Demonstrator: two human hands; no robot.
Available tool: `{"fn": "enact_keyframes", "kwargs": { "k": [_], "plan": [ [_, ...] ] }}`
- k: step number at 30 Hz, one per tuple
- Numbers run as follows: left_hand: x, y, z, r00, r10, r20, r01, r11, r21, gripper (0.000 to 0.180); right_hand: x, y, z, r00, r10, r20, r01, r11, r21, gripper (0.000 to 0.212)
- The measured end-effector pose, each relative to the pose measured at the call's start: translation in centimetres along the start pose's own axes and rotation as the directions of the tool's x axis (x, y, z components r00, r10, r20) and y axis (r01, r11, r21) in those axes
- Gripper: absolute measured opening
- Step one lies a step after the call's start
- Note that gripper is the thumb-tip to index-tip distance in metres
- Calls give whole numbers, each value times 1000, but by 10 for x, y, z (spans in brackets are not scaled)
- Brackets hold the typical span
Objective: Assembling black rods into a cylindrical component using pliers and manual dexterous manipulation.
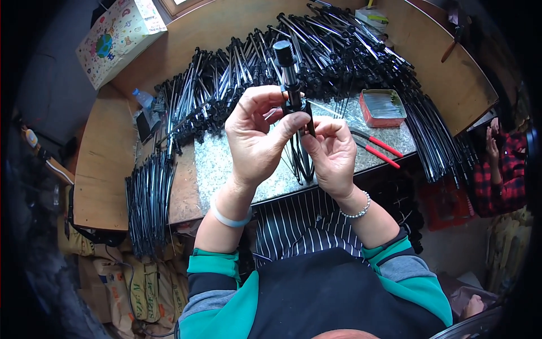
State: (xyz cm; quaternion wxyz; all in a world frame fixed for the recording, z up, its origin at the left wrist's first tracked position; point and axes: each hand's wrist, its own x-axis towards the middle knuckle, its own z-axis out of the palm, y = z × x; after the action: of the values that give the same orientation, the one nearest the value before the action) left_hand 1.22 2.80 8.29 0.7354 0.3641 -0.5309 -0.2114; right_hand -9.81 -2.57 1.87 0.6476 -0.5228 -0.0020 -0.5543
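Note:
A black umbrella frame (289, 70) stands nearly upright in front of me, its round black end cap up and its folded ribs hanging below. My left hand (259, 135) is closed round its collar, with the thumb pressed across the front. My right hand (333, 155) is closed too, its thumb and fingertips pinching the frame at the top of the ribs. Whether a small part sits between those fingertips is hidden. Pliers (378, 148) with red handles lie on the speckled tabletop (223, 169), just right of my right hand.
Heaped umbrella frames (243, 68) line the back of the table, and bundles hang over both side edges. A red tin (384, 108) holding thin pins or wires stands at the right. A bottle (143, 99) lies at the left. Another person's checked sleeve (508, 175) shows at far right.

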Motion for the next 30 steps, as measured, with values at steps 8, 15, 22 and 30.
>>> {"fn": "enact_keyframes", "kwargs": {
  "k": [8,15,22,30],
  "plan": [
    [2,6,-5,994,-9,109,16,998,-58,32,15,-11,-28,953,185,242,-223,965,139,14],
    [3,7,-8,982,8,189,14,993,-117,30,16,-11,-31,936,202,290,-267,941,207,17],
    [0,6,-9,968,20,249,28,982,-188,31,16,-11,-32,909,170,381,-266,940,215,25],
    [-2,6,-4,974,-33,225,70,985,-158,32,0,-15,-23,968,-4,252,10,1000,-23,32]
  ]
}}
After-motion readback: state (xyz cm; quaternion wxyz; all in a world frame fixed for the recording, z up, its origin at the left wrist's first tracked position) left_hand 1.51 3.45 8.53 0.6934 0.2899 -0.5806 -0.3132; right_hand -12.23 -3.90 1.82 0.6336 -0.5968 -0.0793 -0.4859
